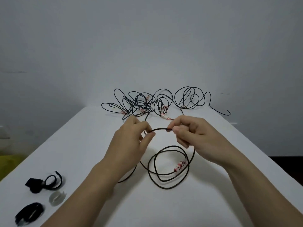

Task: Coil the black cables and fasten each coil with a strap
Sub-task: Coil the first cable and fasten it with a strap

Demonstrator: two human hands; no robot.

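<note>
While left hand (pixel 129 145) and right hand (pixel 196 136) fingers (pixel 177 129) pinch the black cable (pixel 161 128), the table (pixel 188 210) — white — meets grey wall (pixel 147 46).

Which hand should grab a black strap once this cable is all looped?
Probably the left hand. The black straps lie on the table's near left, beside that forearm. The right hand would have to cross over the looped cable, so it could hold that instead.

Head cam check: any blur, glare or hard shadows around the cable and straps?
Head view: soft even light, no glare on the table, only faint shadows under the cable. Head view: the straps at lower left look smeared, and the wide lens splays the table edges.
</note>
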